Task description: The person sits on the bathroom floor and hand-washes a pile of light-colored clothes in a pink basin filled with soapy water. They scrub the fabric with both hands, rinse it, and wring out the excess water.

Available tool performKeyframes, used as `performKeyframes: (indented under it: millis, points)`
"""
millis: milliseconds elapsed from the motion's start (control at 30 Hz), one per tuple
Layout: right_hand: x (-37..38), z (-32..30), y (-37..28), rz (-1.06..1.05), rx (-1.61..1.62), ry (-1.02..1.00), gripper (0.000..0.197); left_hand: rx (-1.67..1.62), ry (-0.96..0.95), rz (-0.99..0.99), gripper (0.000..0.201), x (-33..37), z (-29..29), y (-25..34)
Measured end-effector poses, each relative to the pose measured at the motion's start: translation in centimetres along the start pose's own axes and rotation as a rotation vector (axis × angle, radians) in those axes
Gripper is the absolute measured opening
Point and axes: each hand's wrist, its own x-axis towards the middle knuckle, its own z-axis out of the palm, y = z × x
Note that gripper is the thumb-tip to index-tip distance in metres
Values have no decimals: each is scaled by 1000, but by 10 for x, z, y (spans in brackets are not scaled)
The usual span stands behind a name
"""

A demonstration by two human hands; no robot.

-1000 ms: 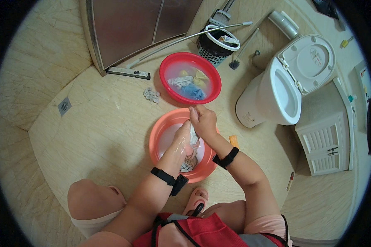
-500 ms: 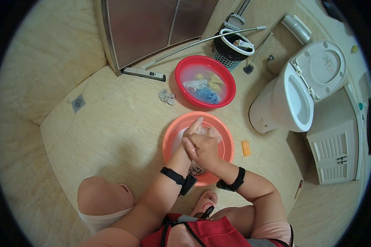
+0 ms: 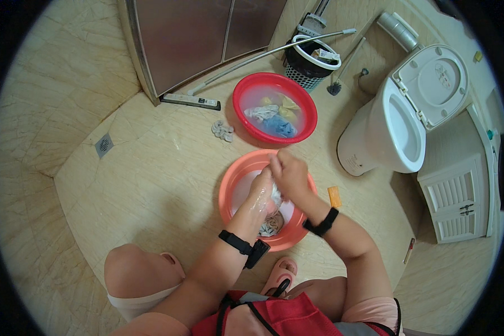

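Both of my hands are together over the orange basin (image 3: pixel 225 193) on the floor. A wet white and pinkish cloth (image 3: pixel 275 200) bunches below and between them. My left hand (image 3: pixel 263 180) is closed on the cloth, its wrist wet and shiny. Against it, my right hand (image 3: pixel 290 172) is curled with bent fingers round the upper part of the cloth; the fingertips are partly hidden. In the basin, a striped or patterned piece of laundry (image 3: pixel 272 225) lies in whitish water near my left wrist.
Beyond stands a red basin (image 3: pixel 238 106) with white, blue and yellow laundry in cloudy water. A small grey cloth (image 3: pixel 222 131) lies left of it, an orange soap bar (image 3: pixel 334 196) right of my basin. A mop (image 3: pixel 263 55), a bin (image 3: pixel 302 74) and a toilet (image 3: pixel 369 131) stand farther off.
My right hand has lifted and moved slightly away from me and to the right, off the left hand's wrist. More of the cloth and the laundry in the basin now shows.
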Motion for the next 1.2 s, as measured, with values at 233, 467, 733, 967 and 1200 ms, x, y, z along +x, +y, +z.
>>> performKeyframes:
  millis: [233, 467, 733, 967, 1200]
  points:
    - [-4, 10, 4, -186, 8, 55, 24, -73, -30, -90, 34, 22, -18, -6]
    - [-37, 2, -46, -265, 88, -60, 23, -409, -903, -118, 36, 52, -74, -10]
    - [-34, 8, -13, -329, 1, 10, 28, -243, -271, -106, 32, 7, -17, -2]
    - [28, 7, 58, 223, 328, 61, 41, -132, -201, 18, 52, 47, -36, -14]
    - [24, -33, 50, 748, 1212, -417, 39, -88, -379, 386, 50, 25, -34, 19]
